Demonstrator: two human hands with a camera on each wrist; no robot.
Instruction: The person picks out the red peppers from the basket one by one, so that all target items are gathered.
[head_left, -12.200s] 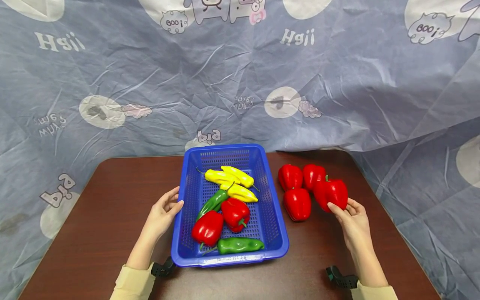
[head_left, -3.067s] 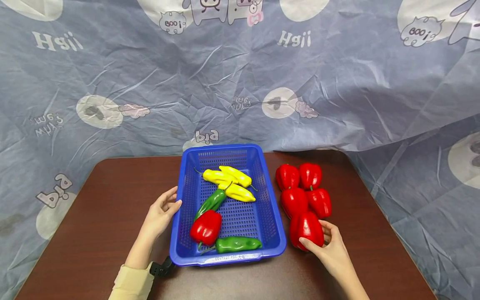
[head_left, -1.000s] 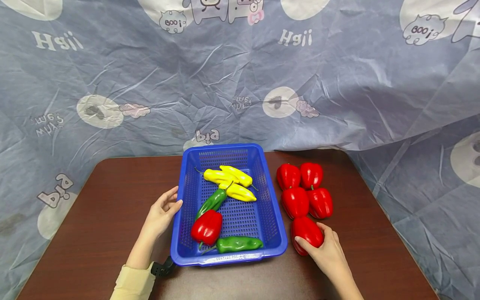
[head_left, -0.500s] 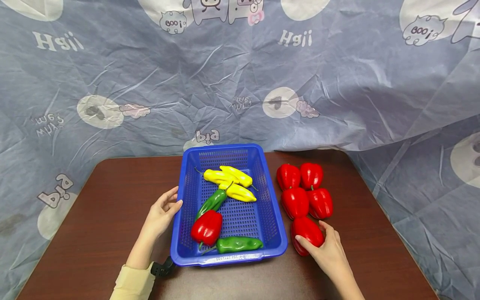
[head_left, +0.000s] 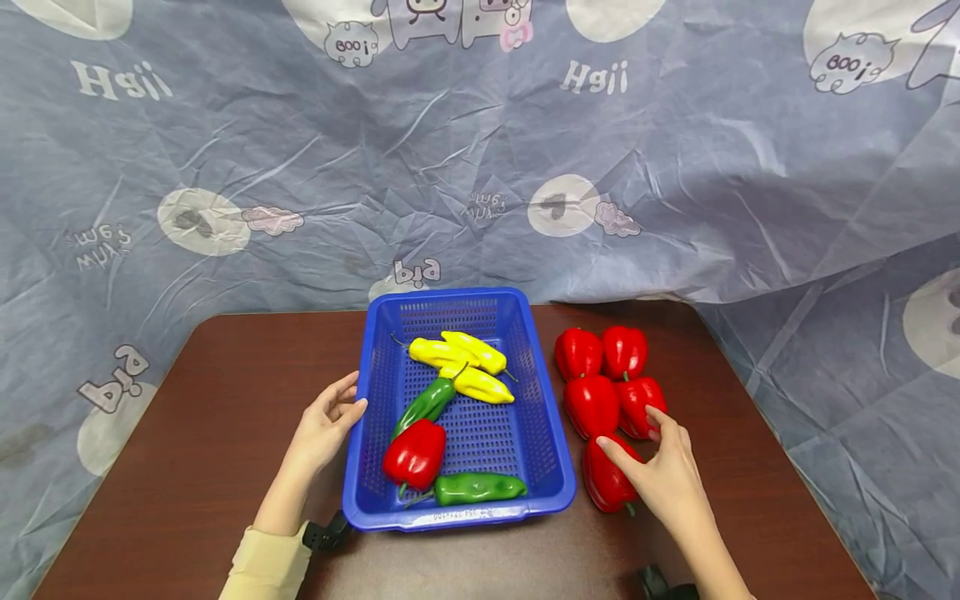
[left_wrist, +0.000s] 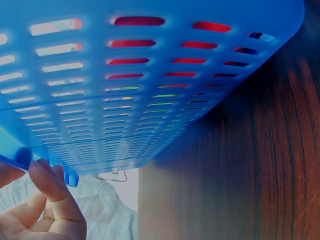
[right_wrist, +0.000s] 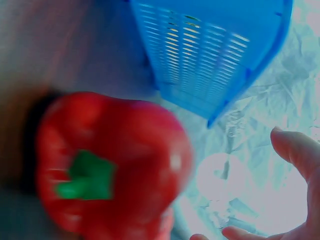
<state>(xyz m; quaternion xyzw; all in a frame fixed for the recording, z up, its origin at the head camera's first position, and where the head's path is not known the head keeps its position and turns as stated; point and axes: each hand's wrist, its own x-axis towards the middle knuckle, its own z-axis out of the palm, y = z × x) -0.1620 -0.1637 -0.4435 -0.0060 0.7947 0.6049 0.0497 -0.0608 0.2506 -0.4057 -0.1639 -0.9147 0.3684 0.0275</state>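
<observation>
My left hand (head_left: 326, 425) pinches the left rim of a blue plastic basket (head_left: 465, 518); the left wrist view shows fingers (left_wrist: 50, 187) at the rim. In the basket lie yellow peppers (head_left: 480, 385), two long green peppers (head_left: 480, 489) and one red bell pepper (head_left: 415, 454). My right hand (head_left: 667, 471), thumb and fingers spread, hovers over a red bell pepper (head_left: 609, 479) right of the basket, gripping nothing. In the right wrist view that bell pepper (right_wrist: 135, 150) sits apart from the hand, green stem showing. Behind it stand several more red bell peppers (head_left: 591, 406).
Everything stands on a dark brown wooden table (head_left: 247, 400). A grey-blue printed cloth (head_left: 420, 183) hangs behind it. The basket's right wall is close beside the row of red bell peppers. A black wrist device (head_left: 326, 533) is on the left wrist.
Since 12 s ago, one red bell pepper has left the basket for the table. Within the last half second, my right hand let go of the front bell pepper and rose. The left hand stays put.
</observation>
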